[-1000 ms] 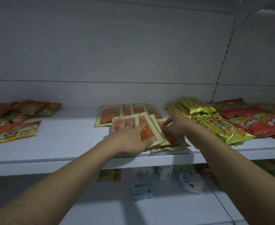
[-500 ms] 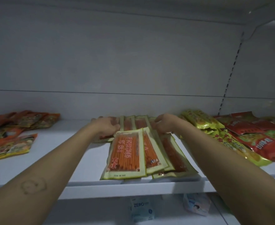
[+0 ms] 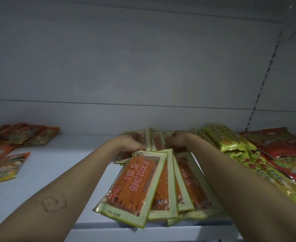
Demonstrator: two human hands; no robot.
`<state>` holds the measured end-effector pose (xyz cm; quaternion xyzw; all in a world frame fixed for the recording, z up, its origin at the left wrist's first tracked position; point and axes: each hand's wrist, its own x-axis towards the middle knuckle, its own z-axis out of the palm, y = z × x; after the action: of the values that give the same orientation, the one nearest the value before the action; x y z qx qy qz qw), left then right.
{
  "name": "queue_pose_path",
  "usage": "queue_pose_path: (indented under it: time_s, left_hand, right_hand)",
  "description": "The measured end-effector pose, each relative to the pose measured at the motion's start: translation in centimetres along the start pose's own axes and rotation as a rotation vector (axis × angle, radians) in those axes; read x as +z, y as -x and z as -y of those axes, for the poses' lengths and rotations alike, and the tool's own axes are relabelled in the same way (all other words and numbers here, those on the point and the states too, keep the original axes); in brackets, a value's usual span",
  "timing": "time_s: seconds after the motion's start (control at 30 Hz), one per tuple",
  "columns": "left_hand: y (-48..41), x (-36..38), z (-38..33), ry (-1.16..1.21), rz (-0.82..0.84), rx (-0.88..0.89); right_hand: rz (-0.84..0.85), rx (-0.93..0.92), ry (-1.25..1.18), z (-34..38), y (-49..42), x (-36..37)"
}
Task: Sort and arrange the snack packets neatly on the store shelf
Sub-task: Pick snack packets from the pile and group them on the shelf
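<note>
A fanned stack of green-bordered packets of orange snack sticks (image 3: 136, 184) lies at the front of the white shelf (image 3: 59, 173). Behind it, a back row of the same packets (image 3: 156, 139) lies against the rear panel. My left hand (image 3: 131, 143) rests on the left end of that back row, fingers curled over a packet's edge. My right hand (image 3: 177, 139) grips the right end of the same row. Both forearms flank the front stack.
Orange packets (image 3: 21, 135) and one with a yellow edge (image 3: 3, 168) lie at the left. Yellow-green packets (image 3: 229, 138) and red packets (image 3: 283, 145) pile at the right, beside my right forearm. A slotted upright (image 3: 264, 74) runs up the back panel.
Both hands left the front stack and reached to the back row of packets. The camera came closer and tilted up, so the lower shelf dropped out of view.
</note>
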<state>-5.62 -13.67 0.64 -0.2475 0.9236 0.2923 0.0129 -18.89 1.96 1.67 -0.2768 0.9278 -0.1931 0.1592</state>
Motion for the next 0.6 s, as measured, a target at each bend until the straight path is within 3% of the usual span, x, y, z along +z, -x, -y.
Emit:
queue_pose_path:
  time_s: [0.37,0.5,0.6]
  left_hand:
    - [-0.2,0.8,-2.9,0.1,-0.019,-0.044]
    - [-0.5,1.6,-4.1,0.199,-0.021,-0.062]
    - [-0.8,2.1,-5.1,0.315,0.006,-0.083]
  right_hand:
    - [-0.066,0.05,-0.297,-0.9,-0.4,0.0]
    - [-0.107,0.09,-0.251,-1.6,-0.3,-0.3]
    - [-0.217,0.062,0.027,-1.6,0.0,-0.9]
